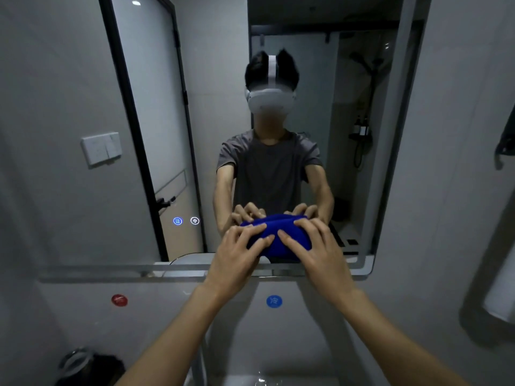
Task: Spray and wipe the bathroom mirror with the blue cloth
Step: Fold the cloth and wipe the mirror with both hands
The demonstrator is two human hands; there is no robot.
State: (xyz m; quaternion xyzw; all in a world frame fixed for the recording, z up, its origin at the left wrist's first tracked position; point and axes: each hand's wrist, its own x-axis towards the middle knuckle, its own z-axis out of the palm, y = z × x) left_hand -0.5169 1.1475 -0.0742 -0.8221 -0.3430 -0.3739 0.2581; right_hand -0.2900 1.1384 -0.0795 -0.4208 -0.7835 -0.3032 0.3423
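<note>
Both hands (278,246) spread flat, fingers straight, pressing bunched soft blue cloth (274,232) against lower edge of wall-mounted glass mirror (223,107). Light, limp, likely to slide; best held across its top.

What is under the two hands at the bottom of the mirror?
Under the left hand and the right hand is the blue cloth, bunched up and pressed against the mirror. The glass behind the cloth is covered, so its state cannot be seen.
</note>
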